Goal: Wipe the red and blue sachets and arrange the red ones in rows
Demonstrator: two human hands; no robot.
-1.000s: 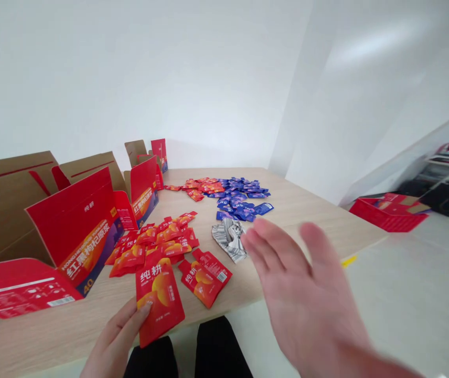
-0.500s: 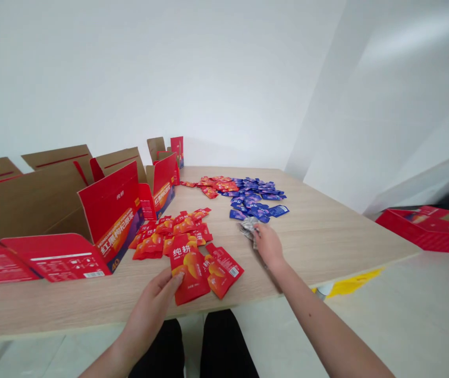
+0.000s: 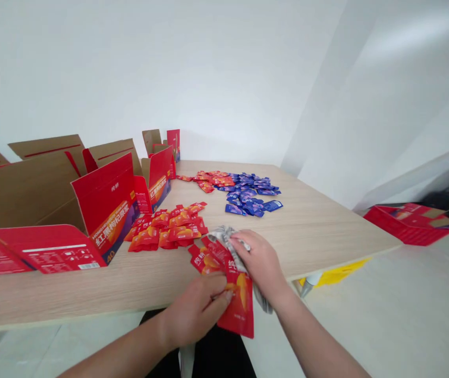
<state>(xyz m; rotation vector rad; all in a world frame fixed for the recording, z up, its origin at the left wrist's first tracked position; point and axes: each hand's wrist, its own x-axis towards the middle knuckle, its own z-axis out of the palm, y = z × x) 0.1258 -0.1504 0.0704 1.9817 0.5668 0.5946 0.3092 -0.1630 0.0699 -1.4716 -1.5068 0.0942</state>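
Head view shows the person's left hand (image 3: 201, 310) grasping a flat red foil pouch printed with orange fruit (image 3: 244, 311), its thumb pressed on the printed face. The pouch is held tilted at the near edge of the pale wood-grain table (image 3: 307, 226), its lower end reaching past that edge above a pair of black-clothed legs (image 3: 226, 357). The right hand (image 3: 259, 262) clutches a crumpled grey-and-white striped cloth (image 3: 224, 232) against the upper end of the pouch, covering part of the white lettering; one end of the cloth hangs below the wrist. Partly behind the held pouch, at least one similar red pouch (image 3: 200, 259) lies on the table. Left of it is a loose pile of red-and-orange pouches (image 3: 169, 229), just beside an open red cardboard carton with a brown inside (image 3: 108, 191). More cartons stand open along the table's left side. Farther back, a heap of red sachets (image 3: 214, 180) touches a heap of dark blue-purple sachets (image 3: 250, 193). Well apart, beyond the table's right edge, sits a red box (image 3: 389, 226).
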